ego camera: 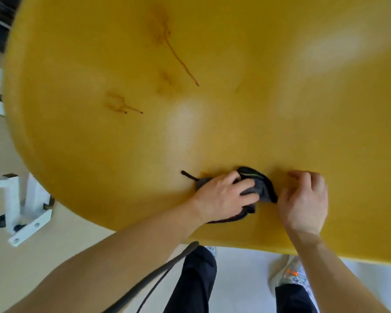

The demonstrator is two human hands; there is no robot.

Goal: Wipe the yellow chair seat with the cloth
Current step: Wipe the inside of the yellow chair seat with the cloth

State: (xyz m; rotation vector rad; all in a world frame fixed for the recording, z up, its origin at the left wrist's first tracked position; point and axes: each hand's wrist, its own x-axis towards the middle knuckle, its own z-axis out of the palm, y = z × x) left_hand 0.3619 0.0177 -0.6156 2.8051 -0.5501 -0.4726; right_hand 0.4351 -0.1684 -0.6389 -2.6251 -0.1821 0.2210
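The yellow chair seat (212, 123) fills most of the view. Brown stains streak it: a long one (167, 41) near the top middle and a smaller one (117, 103) to the left. A dark grey cloth (263, 188) lies bunched near the seat's front edge. My left hand (221, 197) presses down on the cloth, fingers curled over it. My right hand (305, 202) rests just right of the cloth, fingers bent, its thumb side touching the cloth's edge. Whether it grips the cloth is unclear.
A white metal frame (25, 211) with bolted feet stands on the beige floor at the left. Below the seat's edge are my dark trouser legs (196, 279) and light shoes (289, 274). A grey cable (154, 276) hangs across the lower middle.
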